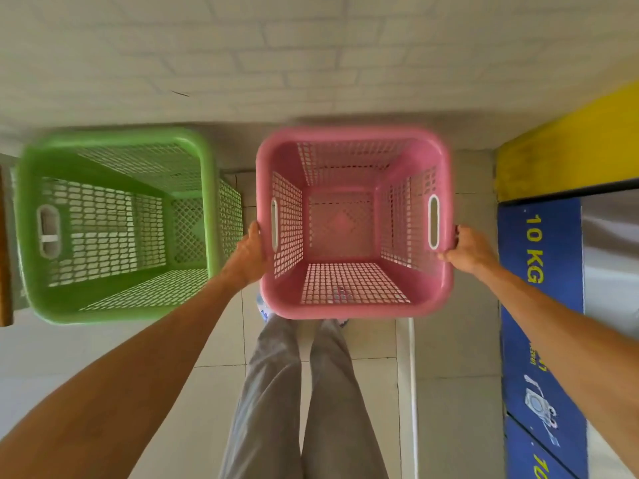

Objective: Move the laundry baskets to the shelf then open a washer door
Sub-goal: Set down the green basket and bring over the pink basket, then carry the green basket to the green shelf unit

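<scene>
I look straight down into an empty pink laundry basket (356, 307) held in front of me, above my legs. My left hand (249, 254) grips its left rim by the slot handle. My right hand (466, 252) grips the right rim beside the other handle. An empty green laundry basket (114, 314) sits to the left, close to the pink one but apart from it, resting on a pale surface. No hand touches the green basket. A washer door is not in view.
A white brick wall (276, 57) runs along the far side. On the right stands a blue panel marked "10 KG" (539, 250) with a yellow band (570, 146) above it. A brown wooden edge (4, 257) shows at far left. Pale floor tiles (449, 392) lie below.
</scene>
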